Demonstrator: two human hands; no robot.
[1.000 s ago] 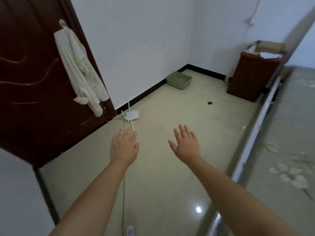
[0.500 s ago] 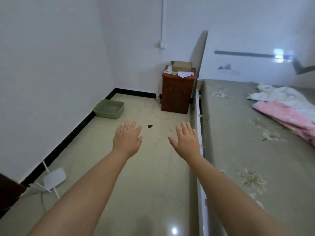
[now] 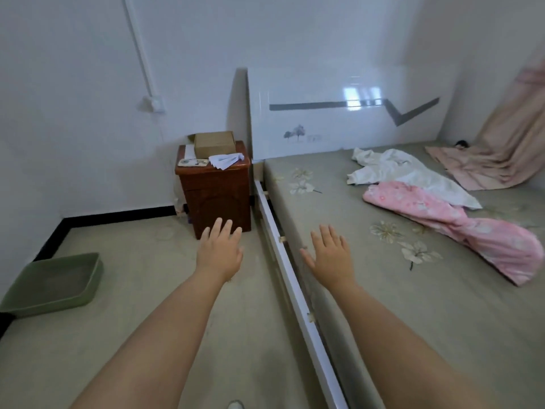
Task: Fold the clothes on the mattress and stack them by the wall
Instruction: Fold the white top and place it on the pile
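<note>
Nothing folded yet: pink garment (image 3: 460, 228) and white garment (image 3: 404, 172) lying crumpled on mattress (image 3: 383, 290), right of frame; left hand (image 3: 219, 255) and right hand (image 3: 331, 256) outstretched, fingers straight, grasping nothing

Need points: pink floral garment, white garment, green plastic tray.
pink floral garment (image 3: 448, 222), head view, middle of the crumpled fabric on the mattress
white garment (image 3: 407, 172), head view, centre of the cloth
green plastic tray (image 3: 88, 278), head view, right-hand wall

Hands: you have two, left (image 3: 219, 255) and right (image 3: 330, 255)
Garments: two, white (image 3: 404, 172), pink (image 3: 460, 219)
Nightstand (image 3: 216, 196): one
Tray (image 3: 50, 284): one
Box (image 3: 213, 143): one
</note>
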